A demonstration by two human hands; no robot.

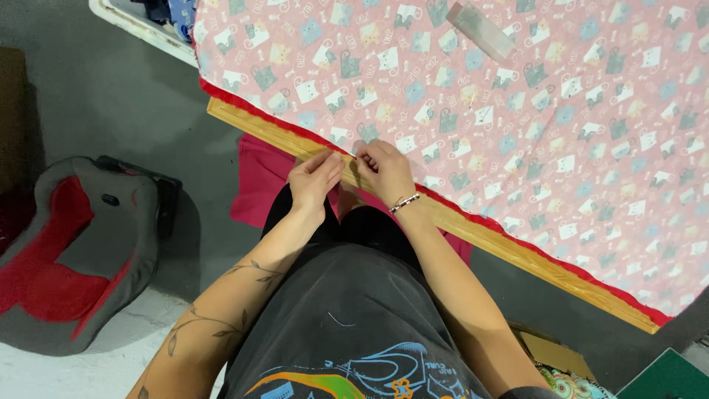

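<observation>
Pinning the fabric hem at the counter's near edge

Left hand (314, 177) and right hand (384, 168) both pinch the pink cat-print fabric (517, 111) over the wooden counter (473, 233) edge; I'd keep the red lining (251, 109) folded flat and tight.

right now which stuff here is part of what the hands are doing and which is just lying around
In hand: left hand, right hand, patterned pink fabric, its red edge, wooden table edge.
Lying about: grey and red seat, clear flat piece, cardboard box.
</observation>
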